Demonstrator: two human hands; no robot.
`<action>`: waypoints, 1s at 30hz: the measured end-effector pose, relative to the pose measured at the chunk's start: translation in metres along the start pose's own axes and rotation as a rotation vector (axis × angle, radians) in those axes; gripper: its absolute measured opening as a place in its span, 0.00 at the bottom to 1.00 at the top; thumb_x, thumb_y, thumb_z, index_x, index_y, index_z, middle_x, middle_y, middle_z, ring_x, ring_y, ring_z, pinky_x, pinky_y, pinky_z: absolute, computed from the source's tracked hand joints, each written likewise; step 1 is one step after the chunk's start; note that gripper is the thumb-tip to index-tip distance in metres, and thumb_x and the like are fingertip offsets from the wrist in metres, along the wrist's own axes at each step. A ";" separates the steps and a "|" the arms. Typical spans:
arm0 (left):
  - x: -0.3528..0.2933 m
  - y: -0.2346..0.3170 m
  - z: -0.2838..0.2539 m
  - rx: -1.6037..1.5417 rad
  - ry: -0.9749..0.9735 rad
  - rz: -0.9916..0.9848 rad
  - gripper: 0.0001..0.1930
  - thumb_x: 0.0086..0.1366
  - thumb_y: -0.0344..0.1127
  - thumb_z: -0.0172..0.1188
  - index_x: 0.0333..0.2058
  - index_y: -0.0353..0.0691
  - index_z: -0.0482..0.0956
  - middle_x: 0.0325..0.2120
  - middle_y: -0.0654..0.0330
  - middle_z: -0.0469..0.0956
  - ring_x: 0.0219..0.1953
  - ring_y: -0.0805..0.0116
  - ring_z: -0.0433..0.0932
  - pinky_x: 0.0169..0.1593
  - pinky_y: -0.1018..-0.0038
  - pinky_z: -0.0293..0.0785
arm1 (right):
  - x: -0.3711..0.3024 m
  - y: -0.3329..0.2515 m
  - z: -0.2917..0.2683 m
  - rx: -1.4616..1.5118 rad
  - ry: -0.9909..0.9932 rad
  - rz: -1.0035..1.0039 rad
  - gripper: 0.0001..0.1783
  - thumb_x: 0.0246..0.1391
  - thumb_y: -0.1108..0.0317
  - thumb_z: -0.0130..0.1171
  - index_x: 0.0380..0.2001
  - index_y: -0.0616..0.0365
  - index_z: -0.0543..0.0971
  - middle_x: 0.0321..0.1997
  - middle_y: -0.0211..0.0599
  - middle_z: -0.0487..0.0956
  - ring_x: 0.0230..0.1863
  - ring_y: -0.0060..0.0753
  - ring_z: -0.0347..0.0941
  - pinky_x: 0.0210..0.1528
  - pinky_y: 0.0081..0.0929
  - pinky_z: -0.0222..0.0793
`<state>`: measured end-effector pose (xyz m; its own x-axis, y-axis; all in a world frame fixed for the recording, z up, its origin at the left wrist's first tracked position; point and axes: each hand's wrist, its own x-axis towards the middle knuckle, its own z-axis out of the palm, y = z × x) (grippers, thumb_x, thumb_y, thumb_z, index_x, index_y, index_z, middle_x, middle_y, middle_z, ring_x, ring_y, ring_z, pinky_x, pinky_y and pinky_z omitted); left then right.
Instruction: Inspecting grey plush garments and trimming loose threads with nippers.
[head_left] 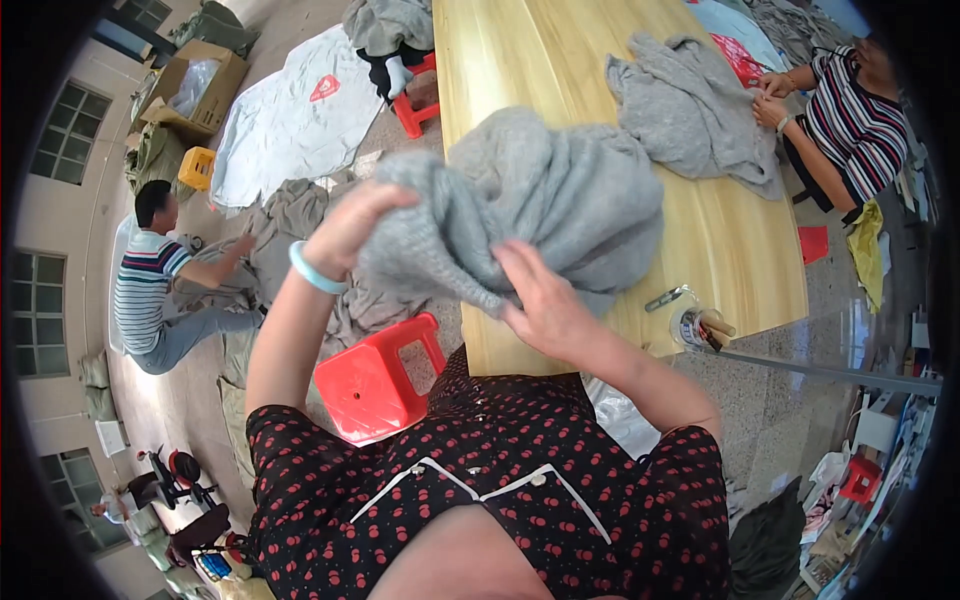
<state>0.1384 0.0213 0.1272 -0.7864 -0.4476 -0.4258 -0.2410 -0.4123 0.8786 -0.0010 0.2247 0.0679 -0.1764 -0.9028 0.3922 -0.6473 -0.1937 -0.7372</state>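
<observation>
bright red plastic stool here, just left of the pale yellow wooden desk, a clear round jar of tools near its right corner, and over left a white sheet lies spread, yellow plastic stool and open brown cardboard box beside it!

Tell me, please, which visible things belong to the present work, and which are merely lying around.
In use:
grey knitwear, handled by left hand and right hand
wooden table

Apparently lying about:
red stool
cup of tools
cardboard box
white sheet
</observation>
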 end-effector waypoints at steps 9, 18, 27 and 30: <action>-0.008 -0.078 -0.008 0.336 -0.192 -0.184 0.16 0.51 0.30 0.53 0.40 0.30 0.72 0.33 0.63 0.75 0.35 0.77 0.71 0.41 0.79 0.67 | 0.019 0.114 0.000 -0.111 -0.217 0.278 0.14 0.45 0.71 0.51 0.37 0.63 0.73 0.37 0.48 0.74 0.39 0.50 0.70 0.42 0.36 0.66; -0.041 -0.062 -0.010 0.197 -0.164 -0.125 0.22 0.50 0.29 0.54 0.46 0.30 0.67 0.40 0.62 0.72 0.42 0.74 0.68 0.48 0.76 0.63 | 0.015 0.139 0.101 0.000 -0.284 0.055 0.21 0.38 0.70 0.54 0.41 0.61 0.69 0.40 0.44 0.71 0.46 0.46 0.65 0.50 0.38 0.57; -0.049 -0.042 -0.016 0.084 -0.143 -0.020 0.22 0.51 0.30 0.53 0.46 0.30 0.68 0.40 0.62 0.73 0.42 0.75 0.68 0.49 0.76 0.63 | 0.074 0.154 0.023 0.627 0.014 0.435 0.14 0.50 0.76 0.42 0.40 0.61 0.71 0.37 0.31 0.74 0.39 0.23 0.69 0.43 0.20 0.63; -0.043 -0.034 -0.020 -0.074 -0.115 0.046 0.26 0.50 0.30 0.52 0.50 0.30 0.63 0.45 0.58 0.70 0.46 0.70 0.67 0.52 0.74 0.61 | 0.085 0.109 -0.048 0.888 -0.016 0.499 0.16 0.50 0.75 0.43 0.44 0.64 0.68 0.41 0.34 0.73 0.43 0.23 0.68 0.46 0.21 0.63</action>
<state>0.1925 0.0386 0.1112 -0.8564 -0.3756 -0.3541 -0.1637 -0.4530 0.8763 -0.1221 0.1450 0.0469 -0.2617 -0.9623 -0.0741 0.2823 -0.0029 -0.9593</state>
